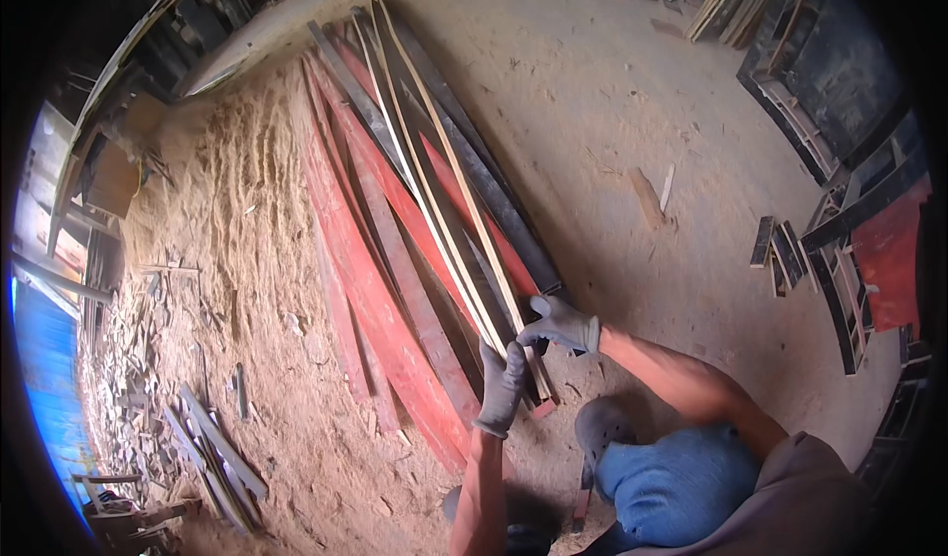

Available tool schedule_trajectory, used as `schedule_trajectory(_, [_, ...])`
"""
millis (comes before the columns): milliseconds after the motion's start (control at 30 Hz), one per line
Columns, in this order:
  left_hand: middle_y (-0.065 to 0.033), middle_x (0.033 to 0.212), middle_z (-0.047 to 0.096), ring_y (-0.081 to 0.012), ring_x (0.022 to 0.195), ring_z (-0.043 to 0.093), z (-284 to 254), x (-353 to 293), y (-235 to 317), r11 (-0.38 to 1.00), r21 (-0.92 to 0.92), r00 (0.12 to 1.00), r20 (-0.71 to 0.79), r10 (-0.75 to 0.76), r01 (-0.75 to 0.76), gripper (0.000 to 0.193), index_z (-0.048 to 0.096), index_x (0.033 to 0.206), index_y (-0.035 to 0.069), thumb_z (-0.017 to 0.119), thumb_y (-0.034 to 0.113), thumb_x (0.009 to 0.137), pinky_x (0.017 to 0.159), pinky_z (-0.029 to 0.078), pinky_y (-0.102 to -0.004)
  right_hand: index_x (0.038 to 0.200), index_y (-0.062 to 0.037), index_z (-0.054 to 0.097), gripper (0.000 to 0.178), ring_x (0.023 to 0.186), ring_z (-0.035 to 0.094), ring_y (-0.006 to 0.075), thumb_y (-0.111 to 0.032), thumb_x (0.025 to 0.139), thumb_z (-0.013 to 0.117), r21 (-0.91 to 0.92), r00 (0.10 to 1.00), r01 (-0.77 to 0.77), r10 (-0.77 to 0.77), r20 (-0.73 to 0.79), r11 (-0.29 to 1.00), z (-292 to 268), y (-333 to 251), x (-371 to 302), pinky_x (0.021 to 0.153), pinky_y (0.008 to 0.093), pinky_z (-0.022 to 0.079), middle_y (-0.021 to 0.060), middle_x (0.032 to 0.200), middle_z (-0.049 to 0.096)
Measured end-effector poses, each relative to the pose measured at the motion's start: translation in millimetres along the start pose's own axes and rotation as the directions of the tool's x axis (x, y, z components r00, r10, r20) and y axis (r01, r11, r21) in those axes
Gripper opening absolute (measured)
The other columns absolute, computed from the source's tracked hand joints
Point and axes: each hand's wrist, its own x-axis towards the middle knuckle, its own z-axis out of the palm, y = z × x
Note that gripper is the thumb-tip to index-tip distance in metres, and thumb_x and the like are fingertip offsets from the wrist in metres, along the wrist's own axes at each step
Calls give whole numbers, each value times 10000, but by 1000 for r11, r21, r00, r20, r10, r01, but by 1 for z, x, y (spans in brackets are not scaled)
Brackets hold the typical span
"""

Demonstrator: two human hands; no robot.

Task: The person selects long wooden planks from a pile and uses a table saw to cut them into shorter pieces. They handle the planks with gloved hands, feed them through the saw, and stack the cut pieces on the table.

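Grey-gloved hands [501,393]: two, one left and one right
Long, thin, pale wooden strips [434,222]: at least two
Long, flat, red-painted boards [367,284]: at least four, overlapping
Long, flat, black boards [494,183]: at least two, partly covered
Short, flat, brown wood piece [647,198]: one
Grey, rounded shoe [600,428]: one seen clearly
Narrow, dark grey slats [225,444]: at least three
Small, greyish wood scraps [128,358]: too many to count

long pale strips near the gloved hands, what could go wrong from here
The long pale strips might slide sideways, since they lie over red boards and dark boards set at differing angles. The left hand and right hand are close together toward the near ends, so a pinch is possible.
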Motion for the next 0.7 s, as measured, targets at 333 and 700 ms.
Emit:
schedule_trajectory(333, [-101,982,702,-256,764,718,-49,-22,-3,929,-261,961,-12,-276,263,324,587,1225,36,688,139,935,635,617,-382,1394,55,511,880,1030,720,310,-590,854,768,-687,936,-102,-164,-310,720,-14,-37,40,836,467,563,250,1190,698])
schedule_trajectory(700, [-233,1228,651,-358,923,703,-91,-31,8,355,-870,929,371,15,342,745,344,1568,-7,673,299,974,743,605,-452,1575,23,345,910,1123,695,426,-416,877,729,-801,926,-358,72,-371,480,-25,-52,27,943,542,550,287,1306,657])
